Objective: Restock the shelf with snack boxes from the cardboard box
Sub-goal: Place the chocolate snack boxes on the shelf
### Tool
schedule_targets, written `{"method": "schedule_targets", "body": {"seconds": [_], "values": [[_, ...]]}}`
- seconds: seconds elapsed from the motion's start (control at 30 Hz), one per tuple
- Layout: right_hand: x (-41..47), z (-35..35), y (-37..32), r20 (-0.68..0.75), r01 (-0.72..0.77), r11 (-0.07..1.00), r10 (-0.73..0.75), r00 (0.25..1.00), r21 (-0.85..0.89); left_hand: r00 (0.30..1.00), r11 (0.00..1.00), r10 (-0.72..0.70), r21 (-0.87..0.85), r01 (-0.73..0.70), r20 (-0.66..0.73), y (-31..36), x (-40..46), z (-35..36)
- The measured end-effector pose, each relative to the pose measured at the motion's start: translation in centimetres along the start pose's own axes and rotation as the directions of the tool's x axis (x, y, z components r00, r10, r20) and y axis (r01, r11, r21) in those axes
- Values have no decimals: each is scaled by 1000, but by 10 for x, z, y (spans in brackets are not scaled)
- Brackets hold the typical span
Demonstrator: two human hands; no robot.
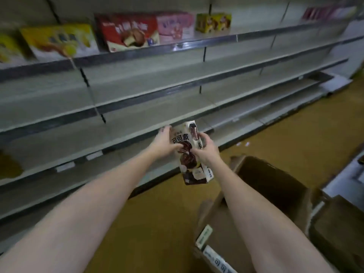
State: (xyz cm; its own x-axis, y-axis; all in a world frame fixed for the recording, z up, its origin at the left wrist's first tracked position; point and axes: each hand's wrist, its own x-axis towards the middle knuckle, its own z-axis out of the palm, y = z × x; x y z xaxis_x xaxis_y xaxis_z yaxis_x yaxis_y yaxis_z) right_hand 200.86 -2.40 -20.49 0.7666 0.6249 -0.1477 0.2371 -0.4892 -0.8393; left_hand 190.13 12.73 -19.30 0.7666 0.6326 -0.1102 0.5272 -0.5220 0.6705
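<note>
Both hands hold one snack box [192, 152] in the air, above the floor [275, 134] and in front of the lower boards of the shelf [137, 107]. The box is white and dark brown, with a chocolate cake picture on it, and it stands on end, a little tilted. The left hand [164, 143] grips the box from its left side, the fingers curled over the upper left edge and the thumb across the front. The right hand [207, 148] grips the box from its right side, the fingers bent around the narrow side face.

The carton [266, 186] stands open on the floor, below and to the right of the box, with flaps spread out; its inside is dark and I cannot tell what lies there.

Far above the box, on the top board of the shelf, stand a yellow pack [59, 41], a red pack [129, 32], a pink pack [175, 26] and a small yellow-green pack [213, 22], all blurred
</note>
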Motion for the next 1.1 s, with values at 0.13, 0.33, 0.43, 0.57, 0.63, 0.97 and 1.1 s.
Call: {"method": "schedule_targets", "body": {"seconds": [0.13,0.33,0.43,0.57,0.63,0.97,1.1], "values": [[-18,56,-60,179,134,991,-137,974,29,989,980,43,196,-15,-142,-36,-25,-94],[-51,150,-150,312,242,970,-237,920,23,998,987,15,159,-4,-67,-110,-80,-211],[-65,191,-189,399,265,962,-271,876,73,992,995,-10,95,22,-122,-146,-112,-262],[-91,249,-234,476,304,939,-344,809,160,974,992,-70,87,90,-215,-186,-157,-318],[-107,278,-253,494,348,923,-383,780,165,952,986,-136,56,157,-276,-211,-180,-341],[-175,440,-345,507,701,690,-546,667,-180,625,850,-512,-241,469,-590,-320,-296,-437],[-210,513,-385,685,875,468,-597,418,-126,486,823,-559,-377,424,-672,-368,-327,-473]]}}
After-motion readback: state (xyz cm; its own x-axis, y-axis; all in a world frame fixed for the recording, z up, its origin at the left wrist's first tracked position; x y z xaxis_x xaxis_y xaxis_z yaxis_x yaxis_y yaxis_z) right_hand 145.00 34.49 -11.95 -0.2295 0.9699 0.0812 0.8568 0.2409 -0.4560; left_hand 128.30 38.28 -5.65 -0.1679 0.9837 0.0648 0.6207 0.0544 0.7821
